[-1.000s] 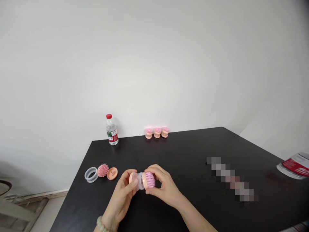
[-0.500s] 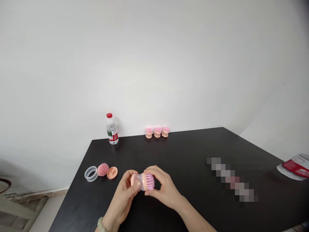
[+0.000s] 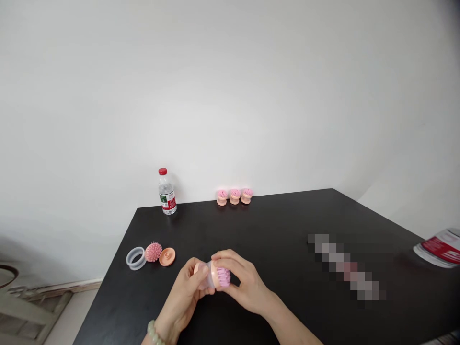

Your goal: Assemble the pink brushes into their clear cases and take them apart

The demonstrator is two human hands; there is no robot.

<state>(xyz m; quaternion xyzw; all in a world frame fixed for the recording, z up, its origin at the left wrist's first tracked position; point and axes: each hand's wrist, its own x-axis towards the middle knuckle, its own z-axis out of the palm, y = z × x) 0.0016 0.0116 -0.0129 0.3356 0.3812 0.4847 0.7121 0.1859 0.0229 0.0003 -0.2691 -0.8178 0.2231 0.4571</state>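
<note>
**Brush held sideways between both hands, over near side of desk**

Left to right. Far left on the desk (image 3: 273, 235): translucent ring (image 3: 138, 267), pink bristle pad (image 3: 154, 252), peach disc (image 3: 167, 258). Close-set row, can't tell if they touch. Disc has its centre nub facing up. Looks like one set of loose parts, likely grouped so they don't get mixed up.

Water bottle (image 3: 167, 197) upright behind them near the wall (image 3: 230, 96), red cap on. Probably parked back there to free the near side.

My left hand (image 3: 189, 286), beaded bracelet (image 3: 155, 333) on the wrist, is curled closed around the base end of the brush (image 3: 214, 274), thumb on top. Reads as the steadying grip.

Brush lies on its side, bristles to the right. Three finished-looking brushes (image 3: 235, 196) stand bristles-up along the wall, seemingly lined up out of the way.

My right hand (image 3: 247, 282) is part-closed on the bristle end, fingers over the peach collar, thumb below. Gripping the rim presumably gives purchase without crushing bristles.

Further right: pixelated strip (image 3: 345, 268), unreadable. Far right: red-labelled container (image 3: 441, 247), cut off by the frame.
</note>
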